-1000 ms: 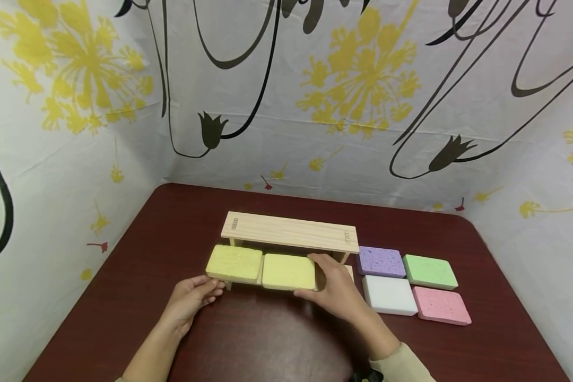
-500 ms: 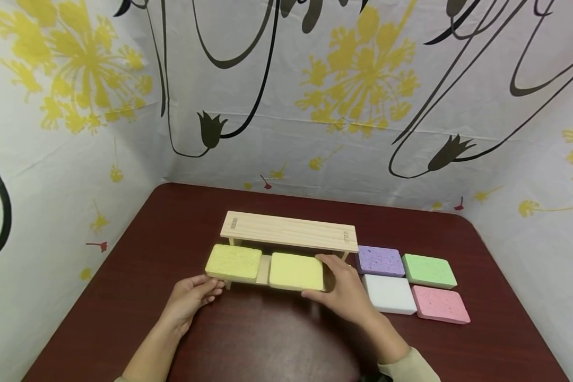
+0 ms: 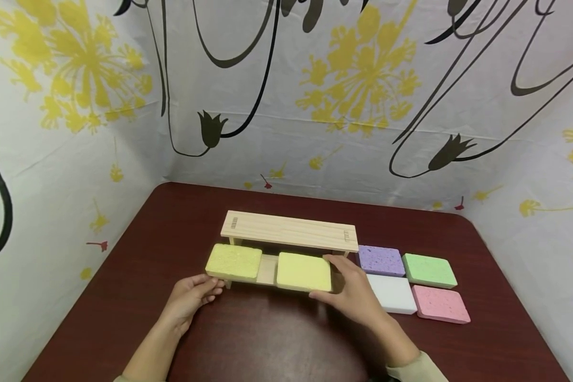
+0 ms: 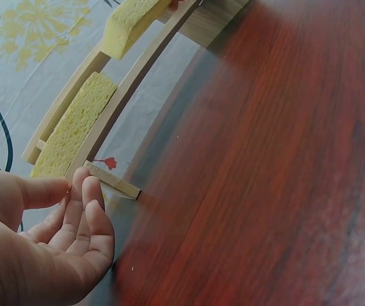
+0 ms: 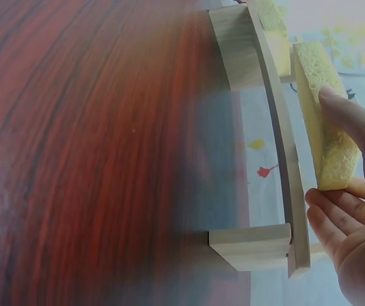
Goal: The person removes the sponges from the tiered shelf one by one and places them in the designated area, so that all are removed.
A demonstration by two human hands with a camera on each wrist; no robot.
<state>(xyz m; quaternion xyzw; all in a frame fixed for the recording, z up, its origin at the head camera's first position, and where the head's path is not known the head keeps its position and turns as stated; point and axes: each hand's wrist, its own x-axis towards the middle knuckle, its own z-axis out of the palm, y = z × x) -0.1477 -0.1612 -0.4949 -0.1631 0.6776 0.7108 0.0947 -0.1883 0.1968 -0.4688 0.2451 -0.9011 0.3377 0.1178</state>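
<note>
Two yellow sponges lie along the low front wooden stand (image 3: 267,269). My left hand (image 3: 188,303) pinches the stand's left end with thumb and fingertips, just below the left yellow sponge (image 3: 234,262). In the left wrist view that pinch shows at the board's end, beside a short wooden leg (image 4: 113,181). My right hand (image 3: 355,294) holds the right yellow sponge (image 3: 303,271) by its right end, with the thumb on the near side. The right wrist view shows this sponge (image 5: 322,121) tilted slightly off the board in that grip. A strip of bare board separates the sponges.
Behind the front stand is a second wooden stand (image 3: 288,232). On the right lie a purple sponge (image 3: 381,261), a green sponge (image 3: 430,270), a white block (image 3: 392,293) and a pink sponge (image 3: 441,304). Patterned cloth (image 3: 286,95) encloses the dark red table (image 3: 267,339).
My right hand has moved right along the stand with its yellow sponge, widening the gap between the two sponges. My left hand stays at the stand's left end.
</note>
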